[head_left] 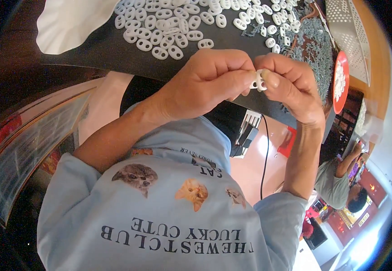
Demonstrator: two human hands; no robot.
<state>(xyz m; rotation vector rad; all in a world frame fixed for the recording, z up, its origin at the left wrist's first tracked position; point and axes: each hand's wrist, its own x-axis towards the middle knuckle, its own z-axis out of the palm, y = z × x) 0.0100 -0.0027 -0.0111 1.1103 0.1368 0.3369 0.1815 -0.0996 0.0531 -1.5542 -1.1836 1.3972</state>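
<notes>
Close in front of my chest, just over the near edge of the black table, both hands meet at a small white oval plastic piece with holes. My left hand is closed, its thumb and forefinger pinching the piece's left side. From the other side, my right hand is closed too, with the thumb pressed on it. Fingertips cover part of it, so I cannot tell whether it is one piece or two together. Beyond my hands lie many loose white two-hole oval pieces of the same look.
A heap of small grey plastic parts spreads at the right. Past it stand a red plate with white bits and a white perforated basket. A wavy white tray is far left. A black cable hangs below; another person sits at right.
</notes>
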